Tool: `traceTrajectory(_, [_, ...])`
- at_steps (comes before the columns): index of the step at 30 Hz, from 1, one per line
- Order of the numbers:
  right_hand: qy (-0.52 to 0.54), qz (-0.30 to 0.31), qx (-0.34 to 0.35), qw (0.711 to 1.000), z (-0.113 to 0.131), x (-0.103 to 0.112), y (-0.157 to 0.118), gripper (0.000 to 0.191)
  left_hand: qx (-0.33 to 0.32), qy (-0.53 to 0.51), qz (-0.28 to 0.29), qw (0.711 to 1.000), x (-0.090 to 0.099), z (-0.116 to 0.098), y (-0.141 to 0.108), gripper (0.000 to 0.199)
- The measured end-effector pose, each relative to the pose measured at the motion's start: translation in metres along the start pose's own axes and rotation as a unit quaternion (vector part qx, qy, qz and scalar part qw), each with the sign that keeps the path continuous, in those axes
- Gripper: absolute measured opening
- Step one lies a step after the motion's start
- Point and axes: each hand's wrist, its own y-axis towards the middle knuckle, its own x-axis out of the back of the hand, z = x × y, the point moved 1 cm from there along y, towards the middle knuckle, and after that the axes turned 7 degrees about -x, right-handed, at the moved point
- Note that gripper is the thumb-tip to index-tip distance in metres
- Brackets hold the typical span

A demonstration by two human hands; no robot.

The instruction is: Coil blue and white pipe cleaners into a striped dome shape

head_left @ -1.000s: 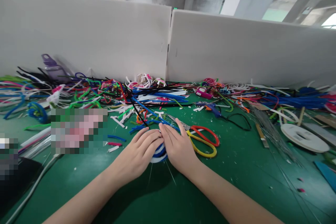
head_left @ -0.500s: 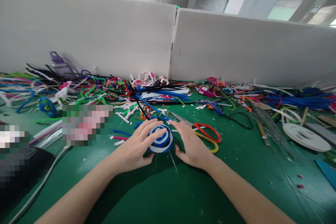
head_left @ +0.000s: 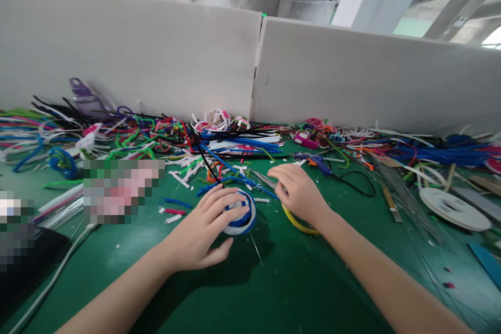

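My left hand [head_left: 201, 227] lies over a round coil of blue and white pipe cleaners [head_left: 246, 225], its fingers across the top and its thumb apart at the near side. A thin clear strand [head_left: 256, 248] sticks out from under the coil toward me. To the right, my right hand [head_left: 301, 193] is curled over the scissors [head_left: 300, 223], closed around their middle. Their blades point away to the left and part of the yellow handle shows below the palm; the red handle is hidden.
Pipe cleaner scraps [head_left: 174, 211] lie left of the coil. A blue glue gun [head_left: 319, 163] with a black cord sits beyond my right hand. Heaped pipe cleaners [head_left: 242, 138] line the white partition [head_left: 156, 52]. A white spool [head_left: 454, 207] lies right, a white cable [head_left: 58, 271] left.
My right hand has left the coil's side, moving right and away from me onto the scissors, with its fingers curling in. My left hand stays on the coil, which has shifted slightly toward me.
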Motion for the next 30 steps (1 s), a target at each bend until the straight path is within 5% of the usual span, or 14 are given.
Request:
traceTrajectory(5, [-0.014,0.111,-0.135,0.984,-0.027,-0.021,0.04,0.028,0.012,0.016,-0.082,0.996,-0.005,0.01,-0.004,0.046])
traceTrajectory(10, [-0.033,0.161,-0.186,0.969,-0.06,-0.055,0.077,0.032,0.071,0.03,-0.161,0.984,-0.008,0.021,-0.009,0.037])
traceTrajectory(16, [-0.059,0.199,-0.228,0.951,-0.091,-0.089,0.109,0.031,0.084,0.046,-0.19,0.977,-0.011,0.025,-0.009,0.034])
traceTrajectory(30, [-0.073,0.228,-0.182,0.954,-0.073,-0.116,0.12,0.02,0.071,0.049,-0.209,0.974,-0.006,0.026,-0.007,0.031])
